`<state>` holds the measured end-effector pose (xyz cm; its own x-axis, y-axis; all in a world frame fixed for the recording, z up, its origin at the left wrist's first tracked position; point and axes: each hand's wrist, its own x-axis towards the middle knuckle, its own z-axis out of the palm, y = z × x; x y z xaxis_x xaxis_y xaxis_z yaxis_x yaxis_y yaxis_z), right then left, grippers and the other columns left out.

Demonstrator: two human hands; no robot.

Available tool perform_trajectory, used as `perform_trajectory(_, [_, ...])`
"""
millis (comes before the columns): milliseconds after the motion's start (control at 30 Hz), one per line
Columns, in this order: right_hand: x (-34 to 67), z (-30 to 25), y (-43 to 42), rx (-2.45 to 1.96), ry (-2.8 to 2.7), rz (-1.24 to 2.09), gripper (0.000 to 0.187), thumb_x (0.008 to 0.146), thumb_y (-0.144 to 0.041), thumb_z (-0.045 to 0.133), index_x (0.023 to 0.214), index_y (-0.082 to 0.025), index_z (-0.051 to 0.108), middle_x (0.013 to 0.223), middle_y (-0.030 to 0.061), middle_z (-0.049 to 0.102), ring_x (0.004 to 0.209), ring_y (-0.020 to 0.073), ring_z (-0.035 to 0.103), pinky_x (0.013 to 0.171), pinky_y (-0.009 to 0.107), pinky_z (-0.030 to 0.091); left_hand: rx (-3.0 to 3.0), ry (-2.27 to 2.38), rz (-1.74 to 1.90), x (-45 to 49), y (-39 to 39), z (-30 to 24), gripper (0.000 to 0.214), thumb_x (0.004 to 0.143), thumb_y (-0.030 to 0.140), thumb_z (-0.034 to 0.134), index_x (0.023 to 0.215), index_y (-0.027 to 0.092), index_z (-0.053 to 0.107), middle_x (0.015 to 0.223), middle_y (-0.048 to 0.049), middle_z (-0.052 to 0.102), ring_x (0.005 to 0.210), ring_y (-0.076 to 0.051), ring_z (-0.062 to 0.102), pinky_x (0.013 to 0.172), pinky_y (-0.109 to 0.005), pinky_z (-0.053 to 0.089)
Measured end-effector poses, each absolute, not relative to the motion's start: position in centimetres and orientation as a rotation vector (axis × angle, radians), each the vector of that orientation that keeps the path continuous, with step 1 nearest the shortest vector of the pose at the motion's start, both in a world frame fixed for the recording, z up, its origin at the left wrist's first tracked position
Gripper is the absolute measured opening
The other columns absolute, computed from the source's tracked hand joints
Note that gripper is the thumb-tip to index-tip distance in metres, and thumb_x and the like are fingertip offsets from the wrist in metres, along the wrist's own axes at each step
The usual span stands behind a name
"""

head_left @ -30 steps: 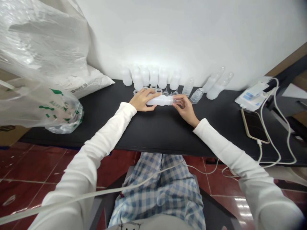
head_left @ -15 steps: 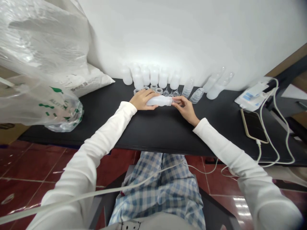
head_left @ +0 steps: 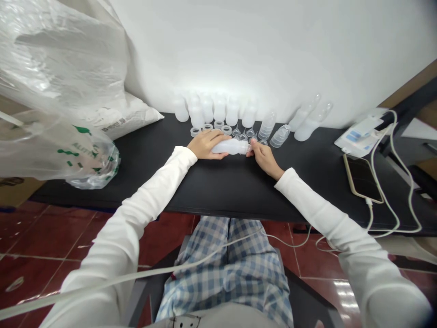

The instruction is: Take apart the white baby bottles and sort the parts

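Observation:
My left hand (head_left: 205, 145) wraps the body of a translucent white plastic bottle (head_left: 230, 146), which lies on its side. My right hand (head_left: 264, 158) pinches the bottle's neck end, where a small clear piece (head_left: 249, 147) sits, partly hidden by my fingers. Behind my hands stands a row of several white plastic bottles (head_left: 220, 109). In front of them are several plastic screw rings (head_left: 218, 124) and several small clear funnel-shaped pieces (head_left: 236, 132). Clear plastic bottles (head_left: 268, 125) stand at the row's right.
My forearms rest near the front of the black table (head_left: 205, 191). A large plastic bag (head_left: 58, 91) and a white sack (head_left: 133, 118) fill the left. To the right are a white packet (head_left: 358, 136) and a smartphone (head_left: 362, 179) with a white cable (head_left: 391, 182).
The bottle has shifted slightly right, with my left hand following it. My right fingers have closed in around the neck end.

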<state>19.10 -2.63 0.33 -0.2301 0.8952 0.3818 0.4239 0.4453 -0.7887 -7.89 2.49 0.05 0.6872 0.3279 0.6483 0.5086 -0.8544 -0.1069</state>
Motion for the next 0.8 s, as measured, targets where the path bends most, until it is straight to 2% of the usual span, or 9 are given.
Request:
perform_trajectory(133, [19.3, 0.2, -2.6, -1.108, -1.897, 0.544, 0.073, 0.095, -0.084, 0.028, 0.078, -0.022, 0.062, 0.080, 0.0052, 0.067, 0.078, 0.0198, 0.062, 0.084, 0.038, 0.050, -2.620, -0.726, -0.901, -8.0, 2.6, 0.0, 0.056, 0.089, 0.054, 0.066, 0.132, 0.019, 0.066, 0.111, -0.0138, 0.072, 0.100, -0.028, 0.071, 0.086, -0.041, 0.055])
perform_trajectory(233, [19.3, -0.1, -2.7, -1.046, -1.910, 0.505, 0.058, 0.097, -0.075, 0.045, 0.113, -0.023, 0.063, 0.107, 0.0083, 0.070, 0.097, 0.0231, 0.066, 0.094, 0.041, 0.051, -2.607, -0.743, -0.893, -8.1, 2.6, 0.1, 0.056, 0.089, 0.053, 0.066, 0.132, 0.018, 0.066, 0.111, -0.0145, 0.072, 0.099, -0.029, 0.071, 0.086, -0.041, 0.054])
perform_trajectory(300, [19.3, -0.3, -2.8, -0.987, -1.946, 0.483, 0.062, 0.093, -0.068, 0.060, 0.134, -0.023, 0.054, 0.126, 0.0117, 0.066, 0.108, 0.0258, 0.065, 0.099, 0.044, 0.051, -2.599, -0.746, -0.882, -8.2, 2.6, 0.1, 0.056, 0.089, 0.053, 0.066, 0.132, 0.017, 0.065, 0.111, -0.0152, 0.072, 0.099, -0.029, 0.072, 0.086, -0.041, 0.054])
perform_trajectory(400, [19.3, -0.6, -2.7, -0.921, -1.999, 0.440, 0.075, 0.087, -0.062, 0.071, 0.144, -0.023, 0.044, 0.135, 0.0152, 0.061, 0.110, 0.0286, 0.065, 0.096, 0.047, 0.054, -2.592, -0.734, -0.878, -8.3, 2.7, 0.1, 0.055, 0.090, 0.053, 0.065, 0.131, 0.015, 0.065, 0.112, -0.0159, 0.072, 0.100, -0.029, 0.072, 0.085, -0.040, 0.054])
perform_trajectory(600, [19.3, -0.1, -2.6, -0.976, -1.949, 0.467, 0.058, 0.089, -0.070, 0.064, 0.125, -0.025, 0.060, 0.123, 0.0101, 0.069, 0.088, 0.0217, 0.066, 0.083, 0.041, 0.054, -2.584, -0.748, -0.900, -8.5, 2.6, 0.2, 0.056, 0.091, 0.052, 0.064, 0.134, 0.015, 0.064, 0.112, -0.0165, 0.072, 0.099, -0.029, 0.071, 0.084, -0.040, 0.054])
perform_trajectory(700, [19.3, 0.4, -2.8, -1.058, -1.929, 0.511, 0.061, 0.091, -0.081, 0.049, 0.095, -0.023, 0.068, 0.095, 0.0059, 0.072, 0.084, 0.0209, 0.063, 0.083, 0.039, 0.051, -2.567, -0.670, -0.892, -8.3, 2.4, 0.4, 0.057, 0.091, 0.054, 0.065, 0.133, 0.016, 0.065, 0.110, -0.0152, 0.072, 0.097, -0.028, 0.071, 0.083, -0.040, 0.054])
perform_trajectory(800, [19.4, 0.6, -2.8, -1.135, -1.982, 0.525, 0.080, 0.094, -0.086, 0.026, 0.063, -0.022, 0.062, 0.071, 0.0050, 0.066, 0.078, 0.0207, 0.059, 0.092, 0.043, 0.047, -2.564, -0.556, -0.887, -8.0, 2.3, 0.4, 0.057, 0.091, 0.056, 0.065, 0.132, 0.017, 0.065, 0.108, -0.0137, 0.073, 0.097, -0.028, 0.071, 0.083, -0.040, 0.054])
